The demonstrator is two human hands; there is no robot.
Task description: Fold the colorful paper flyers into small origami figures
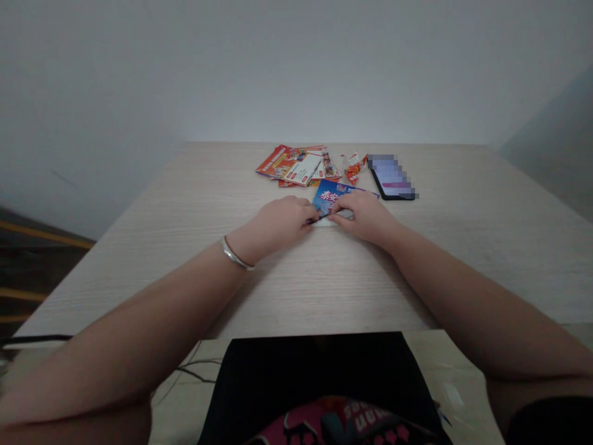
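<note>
A blue printed sheet of paper with white and pink lettering lies on the table in front of me, its near edge bent up and showing a pale underside. My left hand is closed, with thumb and fingers pinching that near edge at its left end. Close beside it, my right hand pinches the same edge farther right and covers much of the sheet's right part. The fingertips of both hands are only slightly apart. A silver bangle circles my left wrist.
Behind the sheet, to the left, lies a pile of red and white printed leaflets. A torn or crumpled orange-red scrap lies to their right. A phone with a lit screen rests beyond my right hand. The pale wooden table meets a wall at the back.
</note>
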